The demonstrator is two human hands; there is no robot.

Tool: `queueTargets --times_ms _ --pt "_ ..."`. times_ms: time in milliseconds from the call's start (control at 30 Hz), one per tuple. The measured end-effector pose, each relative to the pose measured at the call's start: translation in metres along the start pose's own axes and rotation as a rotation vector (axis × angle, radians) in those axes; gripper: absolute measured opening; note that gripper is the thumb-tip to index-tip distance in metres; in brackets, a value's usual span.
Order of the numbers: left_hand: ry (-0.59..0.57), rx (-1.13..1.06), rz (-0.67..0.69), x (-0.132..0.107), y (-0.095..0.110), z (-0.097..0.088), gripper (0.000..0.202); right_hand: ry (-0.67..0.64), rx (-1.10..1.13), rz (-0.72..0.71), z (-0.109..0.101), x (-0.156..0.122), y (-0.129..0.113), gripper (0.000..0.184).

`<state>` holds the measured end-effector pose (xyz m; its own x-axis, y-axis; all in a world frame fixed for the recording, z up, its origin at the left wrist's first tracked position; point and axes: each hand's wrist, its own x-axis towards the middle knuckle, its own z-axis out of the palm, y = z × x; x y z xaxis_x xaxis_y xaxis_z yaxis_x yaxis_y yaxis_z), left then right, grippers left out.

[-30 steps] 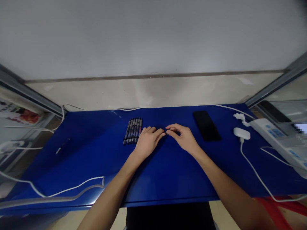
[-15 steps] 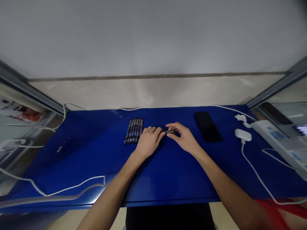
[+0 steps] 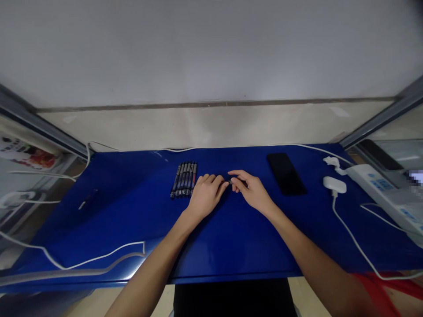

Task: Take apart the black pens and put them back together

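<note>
Six or seven pens (image 3: pixel 185 169), too blurred to count surely, are lying aligned.
One left hand (image 3: pixel 205 192) and one right hand (image 3: pixel 253 190) are pinching one dark object (image 3: pixel 230 182); one loose pen (image 3: pixel 87 199), one black phone (image 3: pixel 286 174), one white case (image 3: pixel 335 185) and one power strip (image 3: pixel 383 191) are lying around.

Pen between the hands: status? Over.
Left hand, right hand: both gripping dark pen, mostly hidden. Other pens lined up beside left hand. Phone apart, not in the way.

Pens (image 3: pixel 183 179) block leftward, phone (image 3: pixel 287 174) rightward; nearside lies open.
</note>
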<state>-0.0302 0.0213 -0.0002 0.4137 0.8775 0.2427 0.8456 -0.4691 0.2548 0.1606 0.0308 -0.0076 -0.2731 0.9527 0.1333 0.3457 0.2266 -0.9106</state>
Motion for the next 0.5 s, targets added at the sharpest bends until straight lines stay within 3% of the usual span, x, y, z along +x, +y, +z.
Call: queueTargets --times_ms 267,500 --pt "0.060 0.008 -0.072 0.002 -0.005 -0.003 0.032 0.158 0.032 -0.021 -0.007 0.004 0.003 0.026" --pt "0.107 -0.020 -0.116 0.003 -0.009 -0.007 0.029 0.169 0.059 0.037 -0.015 0.004 0.000 0.026"
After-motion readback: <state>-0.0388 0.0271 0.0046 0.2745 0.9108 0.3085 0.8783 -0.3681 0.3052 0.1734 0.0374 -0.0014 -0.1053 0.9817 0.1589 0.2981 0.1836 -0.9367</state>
